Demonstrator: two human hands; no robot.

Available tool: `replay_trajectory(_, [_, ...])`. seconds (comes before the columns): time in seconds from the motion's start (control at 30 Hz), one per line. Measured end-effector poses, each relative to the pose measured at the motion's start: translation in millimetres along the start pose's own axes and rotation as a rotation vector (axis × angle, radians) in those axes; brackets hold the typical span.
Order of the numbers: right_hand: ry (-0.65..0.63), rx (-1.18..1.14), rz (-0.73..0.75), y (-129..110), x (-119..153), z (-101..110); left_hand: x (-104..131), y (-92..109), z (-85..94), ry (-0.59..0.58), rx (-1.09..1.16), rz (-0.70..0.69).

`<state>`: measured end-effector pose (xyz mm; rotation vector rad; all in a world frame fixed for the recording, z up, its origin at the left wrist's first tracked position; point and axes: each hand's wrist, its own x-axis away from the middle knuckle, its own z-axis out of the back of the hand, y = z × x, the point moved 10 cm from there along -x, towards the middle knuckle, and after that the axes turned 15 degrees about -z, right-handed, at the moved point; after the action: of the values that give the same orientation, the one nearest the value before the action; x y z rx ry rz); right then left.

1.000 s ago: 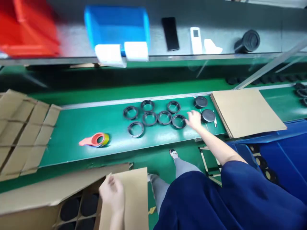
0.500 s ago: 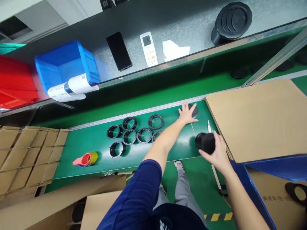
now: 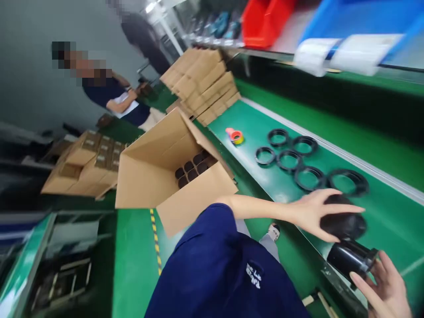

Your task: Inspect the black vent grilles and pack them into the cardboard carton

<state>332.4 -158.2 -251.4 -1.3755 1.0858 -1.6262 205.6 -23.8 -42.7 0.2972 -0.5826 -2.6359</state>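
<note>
My left hand (image 3: 326, 214), fingers spread around it, grips a dark round black piece (image 3: 344, 218). Just below and touching or nearly touching it, a glossy black cylinder (image 3: 351, 257) is held between the thumb and fingers of my right hand (image 3: 380, 282). Several black rings lie on the green table (image 3: 391, 221), the nearest being a large ring (image 3: 348, 182) just above my left hand. A smaller ring (image 3: 265, 156) lies farther left. Tape rolls (image 3: 236, 137) in red and yellow sit near the table's far end.
An open cardboard box (image 3: 145, 176) with black cylinders inside stands left of the table. Stacked cartons (image 3: 202, 84) are at the table's far end. A shelf above bears a red bin (image 3: 265, 22) and a blue bin (image 3: 357, 20). Two people are at the upper left.
The view has swung left, bringing the open box and people into sight. My left hand has left the table surface and now holds a black piece beside the cylinder in my right hand.
</note>
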Motion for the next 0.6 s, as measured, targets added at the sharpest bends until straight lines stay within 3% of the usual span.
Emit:
replay_trajectory(0.07, [-0.088, 0.054, -0.026, -57.2, -29.6, -34.5, 93.8, -22.1, 70.8, 0.2, -0.046, 0.111])
replay_trajectory(0.13, [-0.266, 0.167, 0.052, -124.2, -47.1, -94.3, 190.0, -43.3, 129.6, 0.416, -0.12, 0.218])
replay_trajectory(0.23, [-0.542, 0.311, 0.253, -215.6, -47.1, -213.3, 334.1, -72.3, 195.9, 0.695, -0.298, 0.456])
replay_trajectory(0.3, [-0.697, 0.388, 0.378, -262.7, -32.9, -307.1, 437.2, -95.8, 227.2, 0.832, -0.397, 0.739])
replay_trajectory(0.37, [-0.812, 0.485, 0.525, -298.7, -12.8, -410.2, 546.7, -122.1, 246.0, 0.936, -0.424, 1.077])
replay_trajectory(0.47, [-0.838, 0.671, 0.709, -323.9, -3.4, -572.7, 697.4, -164.6, 247.4, 0.991, -0.349, 1.516])
replay_trajectory(0.53, [-0.752, 0.814, 0.686, -316.2, -30.6, -676.0, 772.9, -195.2, 234.5, 0.939, -0.265, 1.697])
replay_trajectory(0.6, [-0.622, 0.951, 0.545, -291.0, -80.8, -761.4, 825.8, -224.1, 214.4, 0.859, -0.171, 1.791])
